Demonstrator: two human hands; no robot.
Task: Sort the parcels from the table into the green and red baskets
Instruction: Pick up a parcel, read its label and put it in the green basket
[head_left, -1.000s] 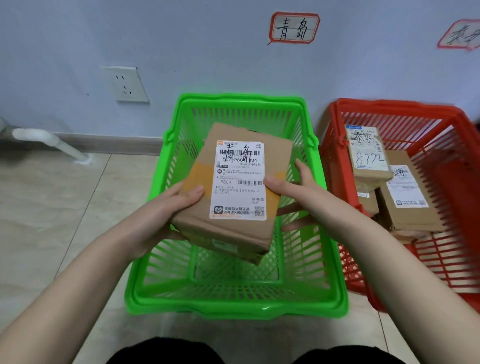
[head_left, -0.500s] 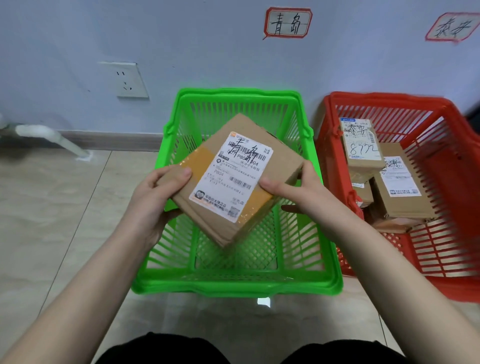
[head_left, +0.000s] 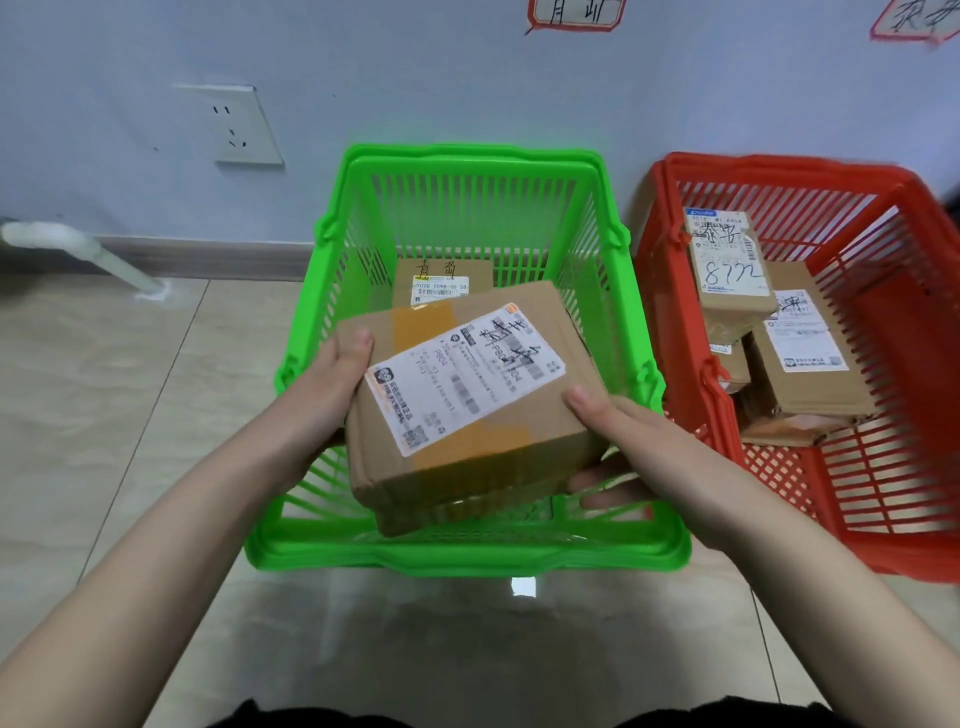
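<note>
The left hand and right hand grip a box above the green basket. Next, I think, lower it in, toward 6 o'clock.

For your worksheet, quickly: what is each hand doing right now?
Left hand: holding the parcel by its left side.
Right hand: holding the same parcel, right side.

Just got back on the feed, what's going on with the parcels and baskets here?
A person holds a cardboard parcel over the green basket. The left hand grips its left edge, thumb on top; the right hand grips its right corner, fingers underneath. One smaller parcel already lies at the far end of the green basket, and the red basket beside it holds a pile of parcels.
</note>
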